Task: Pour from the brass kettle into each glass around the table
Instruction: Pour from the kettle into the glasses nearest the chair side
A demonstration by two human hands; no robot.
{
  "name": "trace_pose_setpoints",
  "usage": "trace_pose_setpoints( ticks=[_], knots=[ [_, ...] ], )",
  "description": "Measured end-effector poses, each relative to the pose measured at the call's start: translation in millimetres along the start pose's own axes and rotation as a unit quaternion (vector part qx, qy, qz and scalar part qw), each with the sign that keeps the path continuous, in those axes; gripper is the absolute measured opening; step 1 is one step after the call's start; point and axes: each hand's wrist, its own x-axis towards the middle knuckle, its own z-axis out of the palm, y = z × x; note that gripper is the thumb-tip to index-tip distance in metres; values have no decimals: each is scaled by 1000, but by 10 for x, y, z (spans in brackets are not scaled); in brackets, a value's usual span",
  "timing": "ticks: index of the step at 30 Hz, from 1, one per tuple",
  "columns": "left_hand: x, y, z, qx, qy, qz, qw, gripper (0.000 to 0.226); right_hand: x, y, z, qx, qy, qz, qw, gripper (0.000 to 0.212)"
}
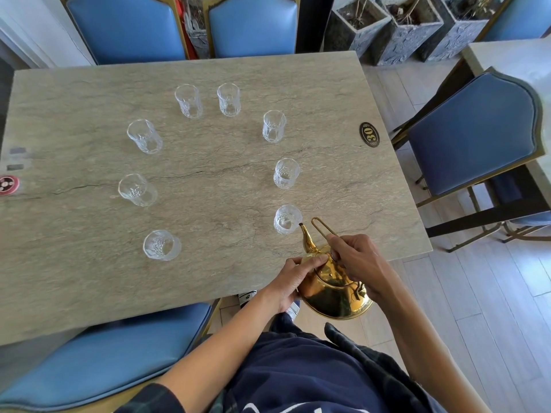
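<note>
Shiny brass kettle with a long curved spout (334,289) held tilted over the near right corner of the grey stone-patterned table (208,204), body partly past the near edge. Right hand (362,265) curled round the kettle's thin wire handle, pinching it near the lid. Left hand (293,278) pressed against the kettle's left flank, fingertips bent onto the lid area, steadying it. Spout tip just beside the rim of the nearest clear cut-glass tumbler (286,219) on the right side, seemingly not yet over its mouth; no stream visible.

Eight glasses of the same kind counted, set in a loose ring: two (188,101) (229,99) toward the far edge, one (273,126) and another (286,173) down the right side, one (145,136) and one (137,189) on the left side, one (162,245) toward the near edge on the left. Contents too faint to tell; all looked clear, possibly empty.

Judged from this: pouring only at its start, first glass addressed at most, the remaining seven left to visit round the ring.

Black oval plaque numbered 30 (369,134) near the right edge, a round red-and-white sticker (9,184) at the left edge. Blue padded chairs (125,28) drawn up round the table.
</note>
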Motion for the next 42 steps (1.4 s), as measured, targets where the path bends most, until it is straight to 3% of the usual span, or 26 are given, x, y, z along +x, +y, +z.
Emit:
trace_pose_setpoints(
  ticks=[5,15,21,25,30,36,39,42],
  knots=[
    [-15,15,10,-1,3,1,1000,112,7,7,0,-4,-2,-3,1000,45],
    [-6,23,-8,-16,12,-16,1000,128,7,-7,6,-1,-2,-12,1000,46],
    [-66,70,-1,-4,3,-13,1000,112,4,-13,39,-3,6,-10,1000,45],
    [-39,60,-53,-15,12,-17,1000,126,-37,24,79,14,8,-6,1000,44],
    [-63,133,-120,1,11,-32,999,108,-91,44,148,44,35,3,998,43],
    [-73,233,-201,31,-2,-16,999,120,-158,24,205,91,66,11,994,44],
    [-101,315,-207,55,-15,-4,998,106,-151,-33,195,98,84,14,991,44],
    [-83,399,-226,67,-27,5,997,115,-138,-122,181,99,94,11,991,46]
  ],
)
